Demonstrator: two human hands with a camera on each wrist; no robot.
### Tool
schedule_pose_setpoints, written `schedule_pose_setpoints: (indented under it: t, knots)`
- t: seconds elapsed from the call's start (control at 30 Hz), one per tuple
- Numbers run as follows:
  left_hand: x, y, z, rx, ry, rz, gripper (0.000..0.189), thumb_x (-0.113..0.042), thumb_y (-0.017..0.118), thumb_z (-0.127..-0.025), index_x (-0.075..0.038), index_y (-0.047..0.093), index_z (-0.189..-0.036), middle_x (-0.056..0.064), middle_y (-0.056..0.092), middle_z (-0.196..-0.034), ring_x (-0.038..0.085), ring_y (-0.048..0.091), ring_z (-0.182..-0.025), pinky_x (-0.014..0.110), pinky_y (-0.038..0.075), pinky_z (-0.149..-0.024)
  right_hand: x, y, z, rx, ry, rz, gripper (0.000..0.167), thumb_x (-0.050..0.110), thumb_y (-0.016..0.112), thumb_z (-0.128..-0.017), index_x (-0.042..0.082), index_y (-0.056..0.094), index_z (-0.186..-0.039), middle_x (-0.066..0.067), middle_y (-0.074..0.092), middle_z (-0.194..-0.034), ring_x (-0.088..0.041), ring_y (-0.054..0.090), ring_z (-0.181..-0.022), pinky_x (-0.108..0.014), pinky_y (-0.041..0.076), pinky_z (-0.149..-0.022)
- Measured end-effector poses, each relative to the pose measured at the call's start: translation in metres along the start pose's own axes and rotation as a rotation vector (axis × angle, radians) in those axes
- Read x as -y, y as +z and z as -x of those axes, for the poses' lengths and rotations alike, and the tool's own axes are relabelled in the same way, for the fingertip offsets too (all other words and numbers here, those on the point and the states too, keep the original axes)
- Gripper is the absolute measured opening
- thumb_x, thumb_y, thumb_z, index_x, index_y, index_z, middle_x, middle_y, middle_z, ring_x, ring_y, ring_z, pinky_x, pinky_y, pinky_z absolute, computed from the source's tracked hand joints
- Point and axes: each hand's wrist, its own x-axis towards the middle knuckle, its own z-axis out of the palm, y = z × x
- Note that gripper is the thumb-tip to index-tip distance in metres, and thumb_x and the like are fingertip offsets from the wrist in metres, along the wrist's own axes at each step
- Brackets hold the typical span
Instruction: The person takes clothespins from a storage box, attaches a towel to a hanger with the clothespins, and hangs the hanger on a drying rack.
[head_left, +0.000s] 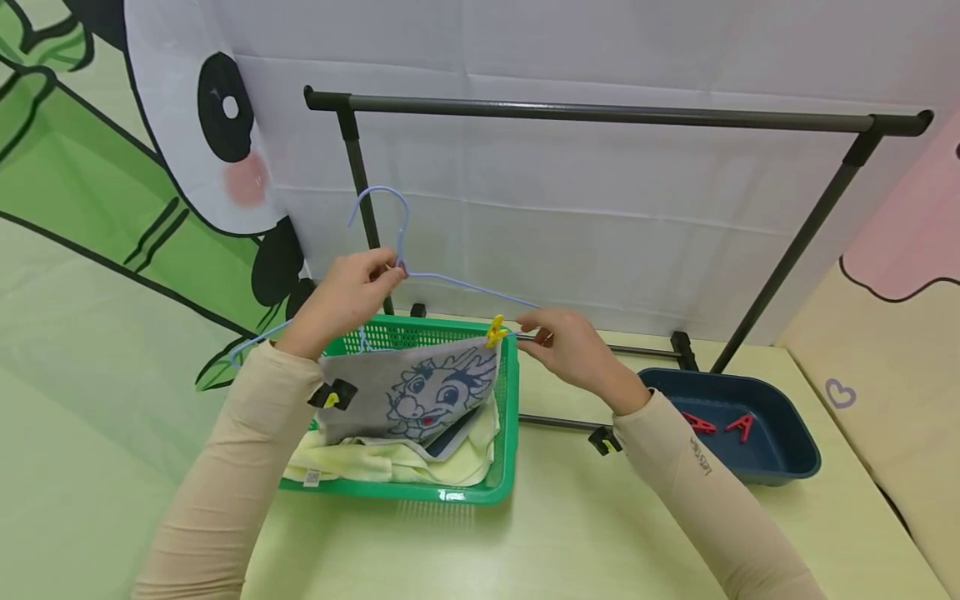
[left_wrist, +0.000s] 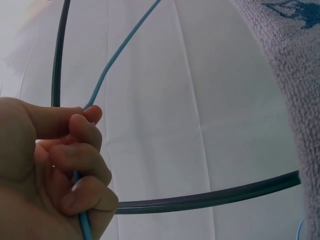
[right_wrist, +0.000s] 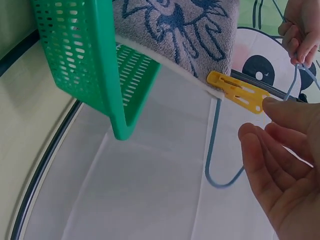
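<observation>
My left hand [head_left: 345,292] pinches a thin blue wire hanger [head_left: 472,287] at the base of its hook, the hook pointing up. A grey towel [head_left: 442,396] with a blue cartoon print hangs from the hanger's lower part. A yellow clothespin [head_left: 495,331] clips the towel's upper right corner, also seen in the right wrist view [right_wrist: 237,92]. My right hand [head_left: 566,350] is beside that clothespin at the hanger's right end, thumb tip right at the clothespin's end and the fingers spread apart from it. The towel overlaps a green basket [head_left: 510,450] holding pale yellow cloth [head_left: 345,465].
Behind the basket stands a dark rack with a horizontal top bar [head_left: 600,114] and slanted legs. A dark blue basin [head_left: 795,454] at the right contains red clothespins [head_left: 741,426]. A white printed sheet [head_left: 570,200] hangs behind the rack.
</observation>
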Motion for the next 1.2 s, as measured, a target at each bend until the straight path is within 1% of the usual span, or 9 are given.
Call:
schedule_pose_setpoints:
  t: [0.13,0.27,0.43,0.57,0.8,0.97,1.2]
  knots:
    - [0.000,-0.003,0.001,-0.011,-0.012,0.017,0.022,-0.027,0.044,-0.102,-0.011,0.059,-0.102,0.009,0.043,-0.071,0.023,0.038,-0.053,0.033,0.033,-0.048,-0.007,-0.006,0.007,0.014,-0.021,0.025,0.023,0.012,0.069,-0.088,0.005,0.068,-0.109,-0.006,0.067,-0.097,-0.014,0.063,-0.078,-0.030,0.052,-0.068]
    - [0.001,-0.006,0.003,-0.032,-0.015,0.014,0.022,-0.027,0.045,-0.101,-0.011,0.058,-0.096,0.009,0.041,-0.070,0.023,0.036,-0.054,0.033,0.031,-0.048,-0.012,-0.012,0.015,0.057,-0.034,0.073,0.015,0.015,0.067,-0.089,0.007,0.070,-0.102,-0.002,0.067,-0.090,-0.012,0.062,-0.076,-0.030,0.051,-0.067]
    - [0.003,-0.010,0.005,-0.043,-0.004,0.002,0.022,-0.027,0.045,-0.101,-0.011,0.058,-0.093,0.009,0.040,-0.069,0.023,0.036,-0.055,0.033,0.030,-0.050,-0.017,-0.020,0.027,0.124,0.018,0.112,0.014,0.017,0.066,-0.090,0.008,0.070,-0.099,0.002,0.066,-0.084,-0.010,0.060,-0.073,-0.030,0.049,-0.065]
    - [0.005,-0.013,0.007,-0.055,0.006,0.003,0.021,-0.026,0.046,-0.101,-0.010,0.057,-0.092,0.009,0.039,-0.068,0.024,0.035,-0.054,0.033,0.029,-0.050,-0.024,-0.025,0.036,0.146,0.065,0.113,0.013,0.017,0.064,-0.091,0.009,0.071,-0.098,0.004,0.065,-0.081,-0.009,0.059,-0.070,-0.031,0.049,-0.064]
    - [0.003,-0.019,0.010,-0.060,0.008,0.011,0.025,-0.028,0.046,-0.101,-0.009,0.053,-0.085,0.009,0.038,-0.066,0.024,0.034,-0.052,0.034,0.029,-0.050,-0.043,-0.033,0.052,0.184,0.150,0.124,0.014,0.019,0.061,-0.093,0.010,0.071,-0.098,0.003,0.066,-0.085,-0.009,0.060,-0.073,-0.033,0.049,-0.067]
    - [0.001,-0.021,0.009,-0.075,0.006,0.008,0.027,-0.027,0.047,-0.101,-0.009,0.047,-0.081,0.009,0.036,-0.066,0.024,0.034,-0.052,0.034,0.028,-0.051,-0.058,-0.042,0.059,0.209,0.167,0.135,0.014,0.016,0.061,-0.093,0.008,0.071,-0.098,0.000,0.067,-0.085,-0.012,0.061,-0.074,-0.035,0.050,-0.067]
    - [-0.005,-0.026,0.008,-0.077,0.019,0.014,0.028,-0.027,0.046,-0.101,-0.008,0.047,-0.081,0.010,0.037,-0.067,0.025,0.034,-0.053,0.033,0.028,-0.051,-0.080,-0.050,0.070,0.269,0.171,0.179,0.012,0.013,0.062,-0.091,0.007,0.071,-0.093,0.002,0.066,-0.079,-0.010,0.058,-0.066,-0.035,0.050,-0.063]
